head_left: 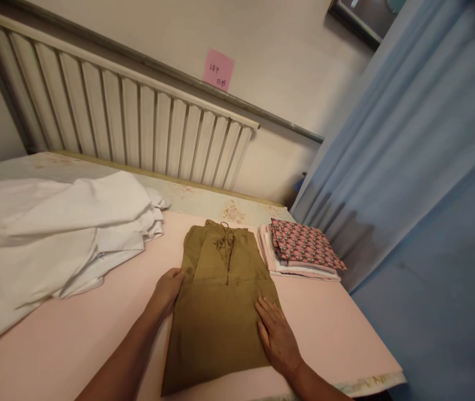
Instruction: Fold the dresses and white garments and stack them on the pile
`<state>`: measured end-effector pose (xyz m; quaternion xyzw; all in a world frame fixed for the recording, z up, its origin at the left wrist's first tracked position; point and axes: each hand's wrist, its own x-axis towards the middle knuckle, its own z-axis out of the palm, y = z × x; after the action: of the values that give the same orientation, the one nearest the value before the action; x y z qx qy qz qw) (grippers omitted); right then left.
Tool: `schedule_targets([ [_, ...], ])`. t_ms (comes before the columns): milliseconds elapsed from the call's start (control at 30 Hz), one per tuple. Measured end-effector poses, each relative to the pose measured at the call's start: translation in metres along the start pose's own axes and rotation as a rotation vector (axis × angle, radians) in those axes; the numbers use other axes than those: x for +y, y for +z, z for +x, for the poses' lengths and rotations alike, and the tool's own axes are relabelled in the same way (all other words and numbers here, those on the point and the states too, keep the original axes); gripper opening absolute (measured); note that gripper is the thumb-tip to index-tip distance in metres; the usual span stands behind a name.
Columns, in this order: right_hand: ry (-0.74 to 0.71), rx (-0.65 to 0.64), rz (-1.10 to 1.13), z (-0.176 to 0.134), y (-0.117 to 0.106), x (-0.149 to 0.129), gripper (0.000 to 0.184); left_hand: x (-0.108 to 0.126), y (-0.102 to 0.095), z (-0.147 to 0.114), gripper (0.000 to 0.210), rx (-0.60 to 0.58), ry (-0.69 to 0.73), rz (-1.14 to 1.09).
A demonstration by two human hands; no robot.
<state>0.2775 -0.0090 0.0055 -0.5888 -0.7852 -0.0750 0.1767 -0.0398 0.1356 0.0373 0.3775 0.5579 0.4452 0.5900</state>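
An olive-brown garment (pixel 216 328) lies folded flat on the pink cloth, with a thin dark cord tied in a bow near its far end. My left hand (pixel 169 288) is at its left edge, the fingers closed on the fabric there; part of the fingertips is hidden. On the right side of the same garment my right hand (pixel 278 334) rests palm down, fingers stretched out flat and holding nothing.
Crumpled white cloth (pixel 62 223) covers the left of the pink-topped table (pixel 325 328). A folded stack with a red patterned cloth (pixel 304 242) on top sits at right. Behind are a radiator (pixel 132 122) and a pink note (pixel 218 69); a blue curtain (pixel 388 156) hangs at right.
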Motion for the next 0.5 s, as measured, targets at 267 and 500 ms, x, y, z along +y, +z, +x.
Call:
schedule_targets([
  [267,-0.016,0.019,-0.004,0.0009,-0.0012,-0.0002,0.047,-0.0032,-0.0017,0.0035,0.026,-0.033,-0.014,-0.035],
  [500,-0.008,0.0,-0.02,0.0013,-0.0025,-0.0016,0.046,-0.0042,-0.0021,0.0036,0.023,-0.036,0.001,0.002],
])
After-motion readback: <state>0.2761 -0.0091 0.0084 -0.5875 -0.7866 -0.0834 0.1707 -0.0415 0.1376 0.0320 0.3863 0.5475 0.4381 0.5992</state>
